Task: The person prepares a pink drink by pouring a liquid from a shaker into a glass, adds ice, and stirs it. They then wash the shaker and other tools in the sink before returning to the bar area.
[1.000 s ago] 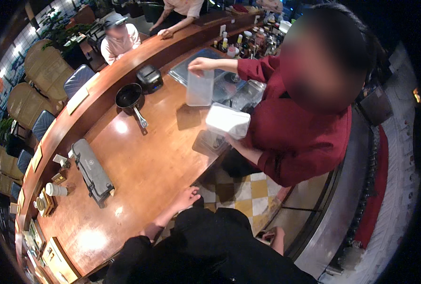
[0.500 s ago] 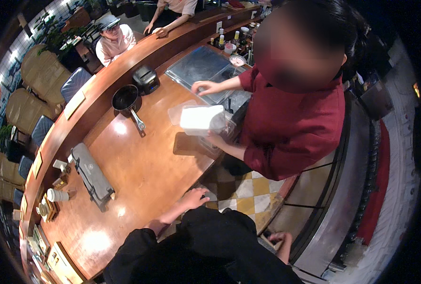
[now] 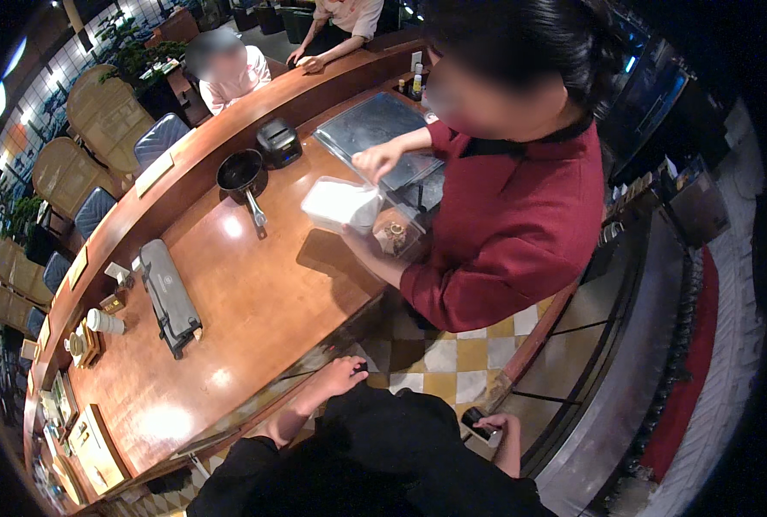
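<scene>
My left hand [image 3: 340,376] is low beside the wooden counter's [image 3: 254,323] near edge. Its fingers are curled in, and a small dark thing shows at the fingertips, too small to name. At the lower right my right hand [image 3: 501,425] is closed at a small black object [image 3: 474,420] with a pale edge beside it. Across from me a co-worker in a dark red top [image 3: 521,224] holds a clear plastic container [image 3: 336,205] of something white over the counter. One of their hands supports it from below; the other is at its rim.
A black frying pan [image 3: 240,171] and a black boxy device [image 3: 278,142] stand near the raised ledge. A long grey case [image 3: 170,297] lies at left, near a white cup [image 3: 105,321]. Steel covers [image 3: 375,129] are set into the far counter. Two people are beyond the ledge.
The co-worker has tilted the container, brought a hand to its rim and leaned over it. My left hand's fingers have curled in. A black object now shows at my right hand. My view has shifted.
</scene>
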Demonstrator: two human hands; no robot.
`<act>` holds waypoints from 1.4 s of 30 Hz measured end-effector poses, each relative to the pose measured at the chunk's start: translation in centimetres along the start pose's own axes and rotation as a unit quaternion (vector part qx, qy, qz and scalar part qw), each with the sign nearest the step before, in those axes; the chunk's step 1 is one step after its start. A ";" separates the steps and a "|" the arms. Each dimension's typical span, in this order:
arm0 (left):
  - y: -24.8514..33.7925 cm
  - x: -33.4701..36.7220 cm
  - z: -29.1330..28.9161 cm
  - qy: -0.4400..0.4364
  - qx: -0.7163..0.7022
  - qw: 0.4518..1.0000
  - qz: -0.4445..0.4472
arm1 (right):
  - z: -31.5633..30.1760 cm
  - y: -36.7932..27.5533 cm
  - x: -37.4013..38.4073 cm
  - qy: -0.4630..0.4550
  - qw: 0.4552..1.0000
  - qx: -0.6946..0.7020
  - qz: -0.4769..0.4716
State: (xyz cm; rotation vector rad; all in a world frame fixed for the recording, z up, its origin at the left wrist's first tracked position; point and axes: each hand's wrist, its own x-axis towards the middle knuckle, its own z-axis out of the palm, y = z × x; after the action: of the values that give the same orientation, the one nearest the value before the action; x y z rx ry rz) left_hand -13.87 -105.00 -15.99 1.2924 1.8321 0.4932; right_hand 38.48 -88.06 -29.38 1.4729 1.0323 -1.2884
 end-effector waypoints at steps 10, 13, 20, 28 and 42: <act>-3.0 -1.4 3.0 -0.058 0.129 0.971 -0.191 | -2.4 -1.7 -0.7 0.330 0.929 -0.100 -0.134; -8.3 -1.8 6.7 -0.113 0.172 0.954 -0.218 | -0.4 4.0 8.0 -0.024 0.928 0.339 -0.153; -15.9 -3.2 8.2 -0.145 0.088 0.940 -0.297 | 7.8 7.8 3.5 0.011 0.958 0.262 -0.119; -12.6 1.7 6.5 -0.098 -0.019 0.948 -0.303 | 5.3 5.4 1.5 0.078 0.949 0.254 -0.166; -15.6 5.2 11.6 0.109 0.075 0.977 -0.168 | -13.4 -2.7 0.0 0.230 0.899 0.222 -0.300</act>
State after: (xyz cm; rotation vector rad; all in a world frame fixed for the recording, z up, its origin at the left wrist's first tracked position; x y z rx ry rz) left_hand -14.46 -108.06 -35.90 1.0240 2.2558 0.3252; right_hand 39.17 -74.44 -28.90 1.9538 1.6801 -1.7329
